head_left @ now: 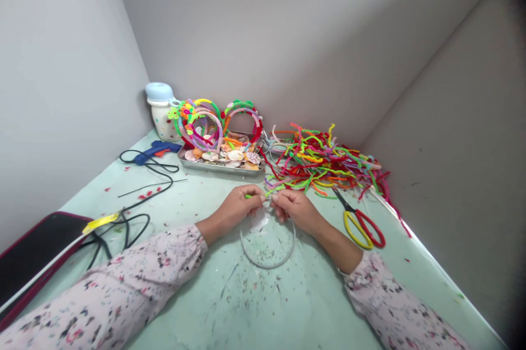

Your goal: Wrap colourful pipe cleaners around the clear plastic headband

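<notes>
Pipe cleaner (pixel 269 193), likely soft, sits narrowly pinched by my left hand (pixel 245 200) and right hand (pixel 296 207), best held near the grey hoop (pixel 268 267).

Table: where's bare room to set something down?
Best: the table nearer than the ring, between the sleeves, with only specks; also a strip right of the scissors. Crowded: the back (tray, headbands, pipe cleaners) and left (glue gun, cord).

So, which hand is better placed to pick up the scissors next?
Probably the right hand: the scissors lie on its side, close to the right forearm. The left hand would have to reach across.
</notes>
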The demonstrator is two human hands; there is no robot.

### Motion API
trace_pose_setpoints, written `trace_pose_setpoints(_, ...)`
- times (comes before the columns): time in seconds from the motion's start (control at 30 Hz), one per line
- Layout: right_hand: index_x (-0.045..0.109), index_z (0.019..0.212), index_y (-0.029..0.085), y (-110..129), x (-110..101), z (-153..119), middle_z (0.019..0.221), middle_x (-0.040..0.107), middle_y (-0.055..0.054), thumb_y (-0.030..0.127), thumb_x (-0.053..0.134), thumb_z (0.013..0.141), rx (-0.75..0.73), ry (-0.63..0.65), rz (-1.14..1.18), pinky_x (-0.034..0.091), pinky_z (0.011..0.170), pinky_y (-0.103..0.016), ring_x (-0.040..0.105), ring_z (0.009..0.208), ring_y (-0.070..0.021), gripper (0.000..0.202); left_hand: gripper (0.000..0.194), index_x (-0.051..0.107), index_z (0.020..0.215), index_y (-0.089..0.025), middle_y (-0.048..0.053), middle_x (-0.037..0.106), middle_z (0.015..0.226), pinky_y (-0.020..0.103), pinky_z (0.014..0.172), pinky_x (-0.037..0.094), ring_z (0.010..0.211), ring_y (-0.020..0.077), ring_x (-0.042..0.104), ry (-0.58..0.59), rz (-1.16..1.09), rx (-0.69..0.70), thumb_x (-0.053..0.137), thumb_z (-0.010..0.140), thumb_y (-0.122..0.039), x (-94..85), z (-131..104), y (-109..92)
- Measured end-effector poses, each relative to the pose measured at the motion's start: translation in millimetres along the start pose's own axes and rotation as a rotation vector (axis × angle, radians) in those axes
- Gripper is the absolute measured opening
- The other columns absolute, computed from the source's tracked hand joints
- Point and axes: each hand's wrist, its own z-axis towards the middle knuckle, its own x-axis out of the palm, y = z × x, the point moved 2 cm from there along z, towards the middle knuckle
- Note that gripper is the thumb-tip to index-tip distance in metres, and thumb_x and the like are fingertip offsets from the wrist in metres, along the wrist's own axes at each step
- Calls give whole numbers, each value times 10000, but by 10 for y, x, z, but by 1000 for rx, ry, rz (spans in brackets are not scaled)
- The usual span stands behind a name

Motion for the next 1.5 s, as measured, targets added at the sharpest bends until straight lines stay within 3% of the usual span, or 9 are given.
trace_pose_setpoints(0.77,595,716,142,2,22,8,538,561,23,396,550,820,31,2,2,388,429,-194,516,444,-82,278,80,583,698,-139,-56,452,501,185,465,292,464,69,387,-55,60,28,524,723,-186,-10,12,45)
trace_pose_setpoints(1.17,590,727,143,-24,14,24,557,566,19,405,540,828,37,-32,-12,380,420,-194,523,440,-79,286,118,584,817,-148,-37,519,620,186,478,347,497,71,444,-85,97,40,548,761,-246,-1,17,89)
trace_pose_setpoints(1.5,593,731,143,-2,24,24,560,564,23,381,547,816,52,-35,-4,381,419,-198,523,441,-80,257,92,571,806,-149,-50,492,563,178,453,334,467,67,436,-82,49,36,553,748,-218,-2,29,112)
